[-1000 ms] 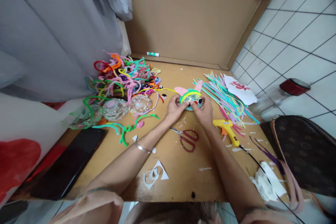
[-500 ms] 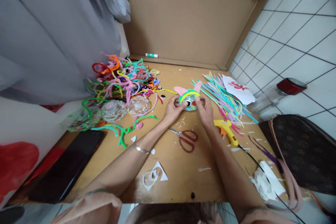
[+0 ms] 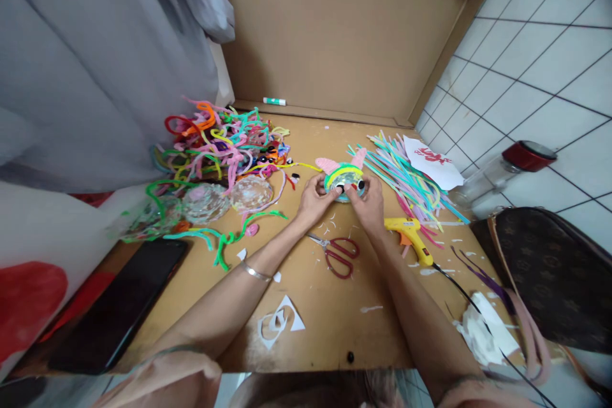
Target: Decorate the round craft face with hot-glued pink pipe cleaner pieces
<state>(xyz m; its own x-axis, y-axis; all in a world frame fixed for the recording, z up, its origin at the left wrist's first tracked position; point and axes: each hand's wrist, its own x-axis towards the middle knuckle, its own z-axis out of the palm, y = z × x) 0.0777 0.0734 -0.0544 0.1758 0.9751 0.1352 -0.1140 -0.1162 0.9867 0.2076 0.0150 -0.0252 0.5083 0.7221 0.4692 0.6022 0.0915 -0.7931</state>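
Pinching the round pipe-cleaner face (image 3: 345,178) between us, we had our left hand (image 3: 313,199) and right hand (image 3: 368,205) closed on its near rim, seemingly pressing the eyes.

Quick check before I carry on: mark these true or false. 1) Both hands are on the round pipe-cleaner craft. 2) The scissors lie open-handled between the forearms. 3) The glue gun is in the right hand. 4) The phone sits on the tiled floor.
1) True: the left hand and right hand both grip the round craft.
2) True: the scissors lie on the table between the forearms.
3) False: the glue gun lies on the table, beside the right wrist.
4) False: the phone lies at the table's left edge.
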